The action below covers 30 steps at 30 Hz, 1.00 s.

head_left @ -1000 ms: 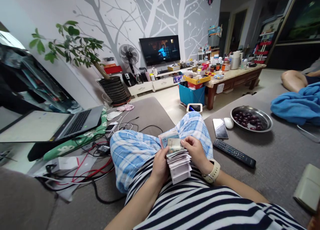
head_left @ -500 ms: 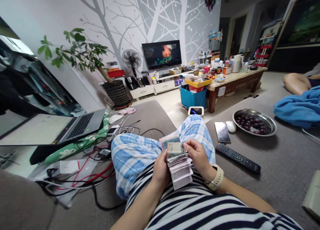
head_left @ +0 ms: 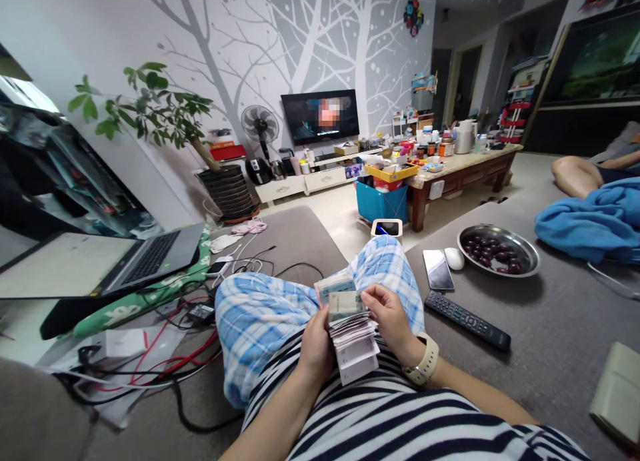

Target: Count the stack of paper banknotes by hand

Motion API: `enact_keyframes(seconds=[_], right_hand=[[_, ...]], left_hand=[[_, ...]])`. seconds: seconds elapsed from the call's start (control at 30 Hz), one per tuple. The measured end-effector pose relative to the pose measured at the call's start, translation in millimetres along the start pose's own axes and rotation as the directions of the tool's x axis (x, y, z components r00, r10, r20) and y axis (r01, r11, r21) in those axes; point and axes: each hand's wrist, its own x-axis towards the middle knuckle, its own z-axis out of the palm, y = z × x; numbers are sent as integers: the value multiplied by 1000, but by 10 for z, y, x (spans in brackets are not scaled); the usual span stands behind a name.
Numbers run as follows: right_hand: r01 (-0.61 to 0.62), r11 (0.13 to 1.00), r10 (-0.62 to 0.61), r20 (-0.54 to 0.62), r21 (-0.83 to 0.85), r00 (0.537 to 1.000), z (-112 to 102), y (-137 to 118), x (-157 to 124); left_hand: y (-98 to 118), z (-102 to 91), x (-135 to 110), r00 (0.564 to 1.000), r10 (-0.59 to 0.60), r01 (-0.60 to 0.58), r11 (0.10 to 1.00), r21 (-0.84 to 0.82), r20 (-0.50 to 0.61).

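Observation:
Over my lap, my left hand [head_left: 316, 341] is closed on a wad of banknotes [head_left: 354, 337], the thumb along its left side. Many of the notes are folded down toward me in a fanned pile. At the top, a greenish-grey banknote [head_left: 345, 303] faces me, and the finger and thumb of my right hand [head_left: 390, 315] pinch its right edge. Behind it stick up more notes [head_left: 337, 286], bluish and pink. A pale watch [head_left: 424, 361] is on my right wrist. The fingers of my left hand under the wad are hidden.
On the sofa to my right lie a remote control [head_left: 467, 321], a phone [head_left: 439, 269], a white mouse [head_left: 454, 259] and a steel bowl of dark fruit [head_left: 535, 261]. A laptop [head_left: 150, 264] and tangled cables [head_left: 165, 367] are on my left. Another person's leg [head_left: 575, 174] shows at far right.
The view has shifted slightly, so the room sits a little farther left. Both hands keep their hold; the top greenish-grey note now stands a bit flatter and more fully in sight.

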Motion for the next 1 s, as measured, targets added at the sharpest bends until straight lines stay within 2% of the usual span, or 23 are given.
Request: enact_keyframes(seconds=[0.17,0.43,1.0], right_hand=[[-4,999,4,-7,-34,1000,-24,20,-15],[0,996,-1,-9,-87,1000,-41,-7,-50],[1,998,-2,-16,-65,1000,-36,-25,-65]], left_hand=[[21,45,-30,1000,6,-6,1000,-19,3],[-63,-20,14,999,43,-43,999,1,-7],[-69,-2,-20,1000,19,-18,999,-26,24]])
